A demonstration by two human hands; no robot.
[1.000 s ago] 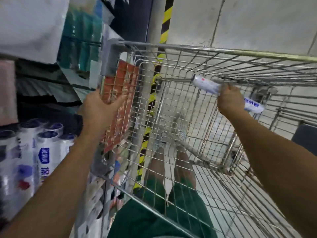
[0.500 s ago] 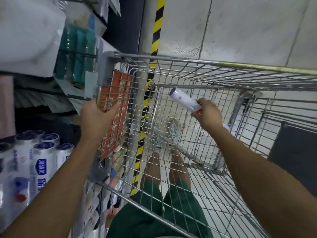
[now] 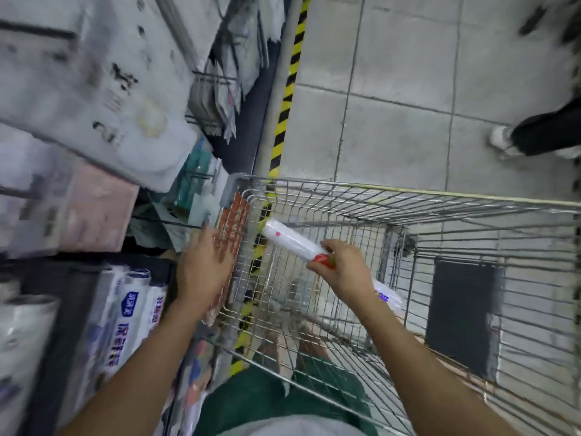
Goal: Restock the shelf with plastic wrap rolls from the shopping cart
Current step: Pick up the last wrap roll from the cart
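Fingers of the right hand (image 3: 342,272) curl round the red-banded middle of a white plastic wrap roll (image 3: 289,239) held over the shopping cart (image 3: 408,192), left hand (image 3: 204,265) straight-fingered at its red placard (image 3: 234,221), contact unclear; transfer step judged in hand, next requiring a leftward carry to the shelved rolls (image 3: 135,313), whose blue labels are too blurred to read.

Shelf (image 3: 78,278) left of cart (image 3: 408,196), roll (image 3: 292,240) above cart
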